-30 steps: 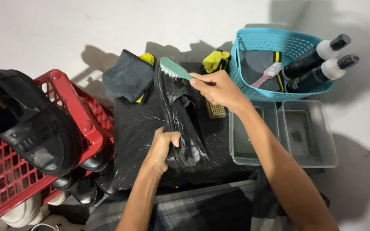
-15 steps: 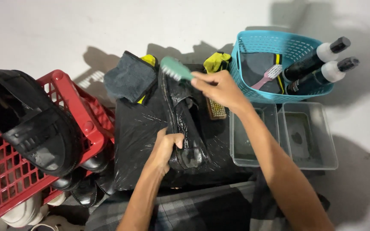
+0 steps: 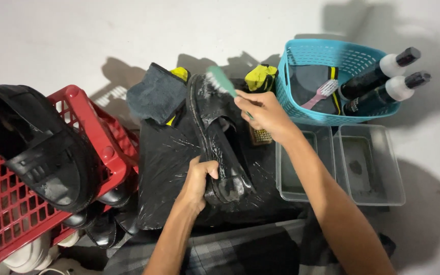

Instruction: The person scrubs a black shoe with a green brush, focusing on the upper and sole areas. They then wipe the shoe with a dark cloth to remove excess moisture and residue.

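Observation:
A wet black shoe [image 3: 215, 137] lies on a black plastic sheet [image 3: 164, 168] in front of me. My left hand [image 3: 199, 181] grips the shoe near its heel end. My right hand [image 3: 263, 114] holds a green-handled brush [image 3: 220, 81] with its bristles against the far toe of the shoe. White foam shows on the toe under the brush. A grey cloth [image 3: 156, 94] with a yellow edge lies just left of the shoe.
A red crate [image 3: 6, 203] at left carries a large black shoe [image 3: 31, 145]; more shoes sit below it. A teal basket [image 3: 327, 76] at right holds a pink toothbrush [image 3: 322, 94] and two dark bottles [image 3: 383, 79]. Two clear tubs [image 3: 367, 165] stand below it.
The brush has shifted a little along the toe of the shoe, and my right hand moved with it. My left hand keeps its grip at the heel end.

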